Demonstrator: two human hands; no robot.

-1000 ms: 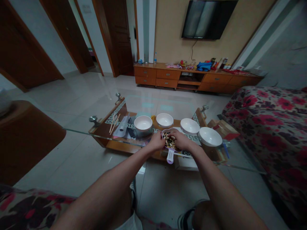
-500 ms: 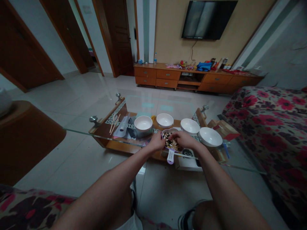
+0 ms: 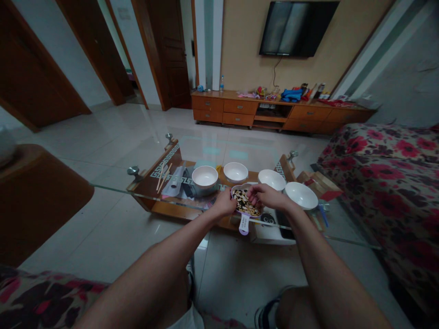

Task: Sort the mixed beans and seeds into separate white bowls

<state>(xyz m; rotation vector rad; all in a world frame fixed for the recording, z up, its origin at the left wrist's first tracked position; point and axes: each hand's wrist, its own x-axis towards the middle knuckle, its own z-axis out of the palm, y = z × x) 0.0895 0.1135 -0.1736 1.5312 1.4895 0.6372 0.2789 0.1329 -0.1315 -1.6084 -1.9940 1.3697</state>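
A purple-rimmed dish with a short handle [image 3: 244, 223] stands at the near edge of the glass table. It contains mixed dark and pale pieces, like beans or seeds [image 3: 244, 204]. My left hand [image 3: 225, 202] is closed on the dish's left rim. Over its right side hovers my right hand [image 3: 265, 195], fingers curled together; anything within them is too small to make out. Beyond the dish are white bowls: one at left [image 3: 205, 176], one in the middle [image 3: 235, 172], one behind my right hand [image 3: 271, 179] and one at far right [image 3: 301, 195]. Their insides look plain white.
Wooden chopsticks [image 3: 164, 177] lie on the left of the glass table [image 3: 113, 183]. Under the glass, a shelf carries a white roll [image 3: 175, 182] and a white box [image 3: 270, 234]. A flowered sofa [image 3: 387, 183] stands at right.
My right hand has lifted from the pieces in the dish and shifted right, its fingers now curled above the rim. The left hand keeps its place on the dish.
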